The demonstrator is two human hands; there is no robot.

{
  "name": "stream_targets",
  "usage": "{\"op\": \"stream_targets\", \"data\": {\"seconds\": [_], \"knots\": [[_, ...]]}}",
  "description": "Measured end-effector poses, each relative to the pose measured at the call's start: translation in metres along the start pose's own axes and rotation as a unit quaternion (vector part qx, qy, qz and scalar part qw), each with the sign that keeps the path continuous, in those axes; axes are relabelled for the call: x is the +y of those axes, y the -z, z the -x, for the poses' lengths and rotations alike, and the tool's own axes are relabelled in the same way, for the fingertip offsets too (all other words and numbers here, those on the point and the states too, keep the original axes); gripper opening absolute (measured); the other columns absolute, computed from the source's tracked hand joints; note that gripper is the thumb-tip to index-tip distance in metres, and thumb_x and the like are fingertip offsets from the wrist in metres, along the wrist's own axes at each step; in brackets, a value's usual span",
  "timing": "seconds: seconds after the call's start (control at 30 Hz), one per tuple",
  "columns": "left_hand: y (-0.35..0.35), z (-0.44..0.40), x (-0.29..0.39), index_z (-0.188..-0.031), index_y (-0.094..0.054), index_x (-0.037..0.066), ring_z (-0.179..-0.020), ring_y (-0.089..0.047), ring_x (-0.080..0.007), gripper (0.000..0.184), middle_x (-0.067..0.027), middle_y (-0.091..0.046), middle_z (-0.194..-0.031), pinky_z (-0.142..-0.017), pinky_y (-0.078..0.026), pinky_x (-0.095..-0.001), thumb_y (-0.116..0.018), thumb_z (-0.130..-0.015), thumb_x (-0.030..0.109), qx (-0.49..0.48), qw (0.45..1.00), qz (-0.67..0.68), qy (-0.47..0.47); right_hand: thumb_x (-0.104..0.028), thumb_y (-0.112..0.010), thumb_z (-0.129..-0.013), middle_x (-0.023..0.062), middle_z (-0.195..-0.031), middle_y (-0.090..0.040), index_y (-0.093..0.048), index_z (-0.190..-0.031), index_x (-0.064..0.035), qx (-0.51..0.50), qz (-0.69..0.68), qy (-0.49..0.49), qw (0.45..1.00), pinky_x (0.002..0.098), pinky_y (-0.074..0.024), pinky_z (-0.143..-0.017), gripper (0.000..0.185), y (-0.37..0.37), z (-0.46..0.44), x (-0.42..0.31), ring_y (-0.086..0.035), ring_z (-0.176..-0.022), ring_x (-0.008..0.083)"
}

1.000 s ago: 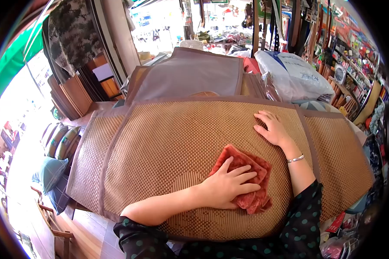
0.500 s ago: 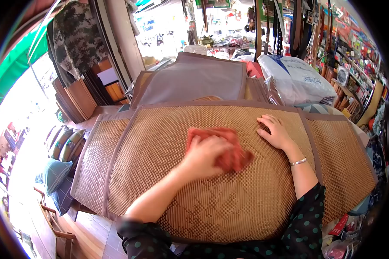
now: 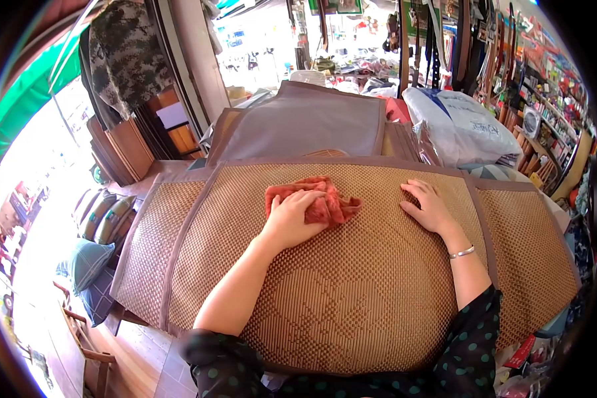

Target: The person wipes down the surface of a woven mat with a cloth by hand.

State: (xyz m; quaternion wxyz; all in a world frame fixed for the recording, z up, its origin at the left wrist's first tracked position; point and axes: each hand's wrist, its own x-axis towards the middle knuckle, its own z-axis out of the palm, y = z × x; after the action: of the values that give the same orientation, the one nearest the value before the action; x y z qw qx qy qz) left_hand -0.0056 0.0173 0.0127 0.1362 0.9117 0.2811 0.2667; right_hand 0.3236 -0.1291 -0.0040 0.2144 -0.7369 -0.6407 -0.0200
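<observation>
A large woven mat [image 3: 371,265] with a brown cloth border spreads in front of me, a patterned patch showing near its front edge. On its upper middle lies a crumpled red cloth [image 3: 338,207]. My left hand [image 3: 295,219] presses down on the cloth, fingers curved over its left part. Further right, my right hand [image 3: 431,207] rests flat on the weave with fingers spread, holding nothing. A silver bracelet circles the right wrist.
Mat side panels [image 3: 524,232] hang down at left and right. Behind lies a grey sheet [image 3: 305,119], with plastic-wrapped packages [image 3: 464,123] to its right. Cushions [image 3: 86,265] and a wooden bench [image 3: 89,338] stand at the left. A camouflage jacket [image 3: 126,56] hangs at the back left.
My left hand has moved left and slightly away from me, dragging the red cloth over the mat. The right hand stays in the same place on the mat.
</observation>
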Motion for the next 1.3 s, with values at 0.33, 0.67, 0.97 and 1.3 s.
{"op": "stream_targets", "data": {"seconds": [0.33, 0.67, 0.97, 1.3], "knots": [[-0.026, 0.068, 0.118, -0.135, -0.054, 0.021, -0.136, -0.044, -0.0251, 0.069, -0.0072, -0.051, -0.135, -0.112, -0.027, -0.0631, -0.080, -0.071, 0.028, -0.183, 0.888, 0.099, -0.411, -0.047, -0.057, -0.094, 0.0145, -0.146, -0.050, -0.056, -0.136, -0.0130, 0.016, -0.001, 0.020, 1.000, 0.0495, -0.0258, -0.116, 0.054, -0.003, 0.000, 0.007, -0.041, -0.139, 0.0311], [-0.001, -0.002, 0.000, -0.136, -0.053, 0.016, -0.128, -0.053, -0.0319, 0.070, -0.0121, -0.061, -0.133, -0.107, -0.034, -0.0566, -0.077, -0.072, 0.029, -0.027, 0.999, 0.023, -0.018, -0.048, -0.056, -0.094, 0.0147, -0.147, -0.049, -0.056, -0.136, -0.0124, 0.005, 0.004, 0.003, 1.000, 0.0490, -0.0241, -0.117, 0.056, 0.000, 0.001, 0.001, -0.040, -0.140, 0.0302], [-0.033, 0.062, 0.115, -0.127, -0.053, 0.013, -0.120, -0.055, -0.0240, 0.063, -0.0045, -0.058, -0.123, -0.107, -0.032, -0.0568, -0.078, -0.071, 0.025, -0.124, 0.918, 0.108, -0.361, -0.047, -0.057, -0.094, 0.0152, -0.146, -0.050, -0.057, -0.136, -0.0118, 0.016, -0.006, 0.018, 1.000, 0.0493, -0.0258, -0.116, 0.055, -0.003, 0.002, 0.006, -0.040, -0.140, 0.0314], [0.000, -0.002, 0.005, -0.130, -0.059, 0.008, -0.124, -0.051, -0.0400, 0.066, -0.0153, -0.062, -0.129, -0.110, -0.036, -0.0500, -0.079, -0.070, 0.027, -0.023, 1.000, 0.014, -0.004, -0.048, -0.057, -0.093, 0.0154, -0.145, -0.051, -0.057, -0.135, -0.0109, 0.013, 0.005, 0.012, 1.000, 0.0492, -0.0257, -0.116, 0.056, -0.003, 0.001, 0.004, -0.041, -0.139, 0.0311]]}}
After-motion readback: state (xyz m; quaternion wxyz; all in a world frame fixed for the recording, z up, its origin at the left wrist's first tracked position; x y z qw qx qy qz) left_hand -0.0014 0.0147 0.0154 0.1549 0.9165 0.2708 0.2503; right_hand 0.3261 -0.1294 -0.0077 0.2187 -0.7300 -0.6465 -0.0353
